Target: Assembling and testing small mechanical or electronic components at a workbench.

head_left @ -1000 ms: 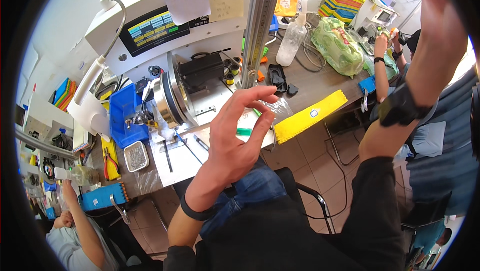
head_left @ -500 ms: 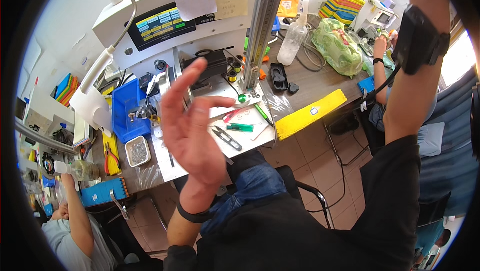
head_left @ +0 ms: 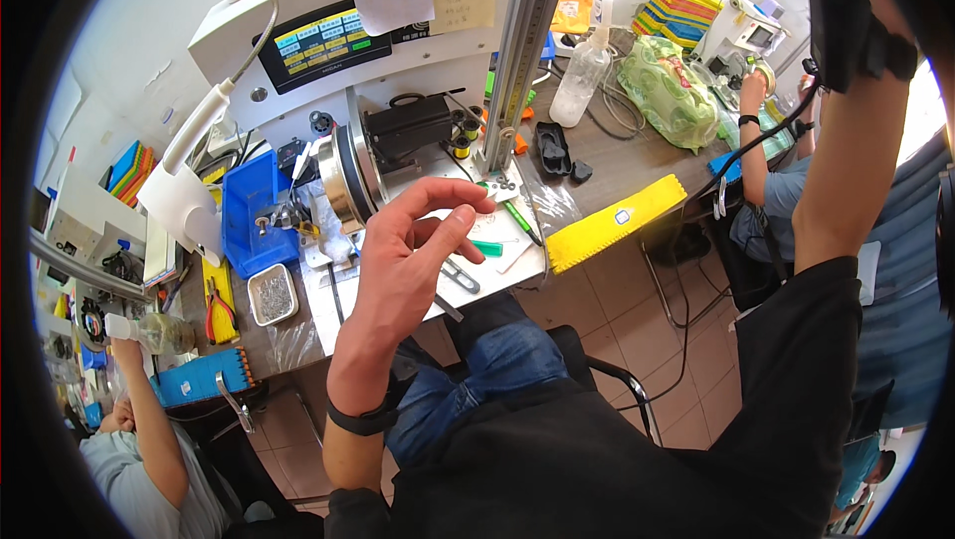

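Observation:
My left hand (head_left: 393, 256) hovers over the front of a white work board (head_left: 403, 312). Its fingers are loosely bent, the thumb stands apart from the index finger, and I see nothing between them. Close by the fingertips lie a green plastic piece (head_left: 487, 249) and a green pen (head_left: 523, 224). Partly behind the hand is a pair of thread snips (head_left: 460, 278). Behind it, a round metal drum (head_left: 341, 184) sits on the machine next to a black motor-like block (head_left: 409, 128). My right forearm (head_left: 846, 161) is raised at the right; that hand is out of view.
A machine screen (head_left: 323, 50) stands behind. Left are a blue tray (head_left: 252, 231), a white dish of small metal parts (head_left: 274, 295) and red-handled pliers (head_left: 220, 308). A metal column (head_left: 527, 42), spray bottle (head_left: 582, 82) and yellow strip (head_left: 617, 224) stand or lie right. Co-workers sit either side.
My left hand has come down and turned, its fingers now more bent and pointing right, uncovering the metal drum. My raised right forearm has shifted slightly right.

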The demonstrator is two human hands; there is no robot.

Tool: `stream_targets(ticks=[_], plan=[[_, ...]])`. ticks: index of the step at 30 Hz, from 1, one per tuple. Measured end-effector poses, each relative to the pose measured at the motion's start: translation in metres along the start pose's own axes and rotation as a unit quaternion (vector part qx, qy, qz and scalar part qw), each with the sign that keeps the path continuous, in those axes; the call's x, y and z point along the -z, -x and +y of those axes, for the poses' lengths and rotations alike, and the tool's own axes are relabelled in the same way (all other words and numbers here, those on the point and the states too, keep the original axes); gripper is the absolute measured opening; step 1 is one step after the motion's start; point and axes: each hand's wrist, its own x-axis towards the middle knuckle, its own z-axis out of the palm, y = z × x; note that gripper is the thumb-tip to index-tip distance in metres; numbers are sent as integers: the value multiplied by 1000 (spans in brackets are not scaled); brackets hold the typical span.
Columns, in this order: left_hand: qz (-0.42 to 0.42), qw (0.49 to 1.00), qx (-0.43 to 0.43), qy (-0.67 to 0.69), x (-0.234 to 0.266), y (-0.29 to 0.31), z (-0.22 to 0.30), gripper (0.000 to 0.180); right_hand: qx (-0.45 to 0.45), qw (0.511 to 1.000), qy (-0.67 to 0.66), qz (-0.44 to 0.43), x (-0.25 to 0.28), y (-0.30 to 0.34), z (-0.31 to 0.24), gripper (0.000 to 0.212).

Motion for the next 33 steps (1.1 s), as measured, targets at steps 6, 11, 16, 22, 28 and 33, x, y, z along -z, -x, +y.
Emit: stream_targets(ticks=[6, 11, 16, 22, 28, 33], plan=[[9, 1000, -5, -19, -1, 4, -4, 17, -5, 985, 167, -39, 70, 109, -25, 16], [42, 998, -38, -7, -3, 10, -17, 15, -19, 950, 301, -76, 134, 209, -49, 9], [45, 998, -35, -13, -27, 16, -40, 13, -71, 923, 336, -172, 153, 269, -11, 8], [-141, 984, -88, -68, -89, 21, -100, 24, -171, 928, 280, -175, 154, 306, 98, 15], [-209, 953, 116, 184, -138, 34, -168, 41, -218, 951, 122, 182, 138, 285, 226, 16], [-111, 967, 106, 206, -144, 37, -175, 38, -163, 925, -27, 342, 142, 290, 256, 14]])
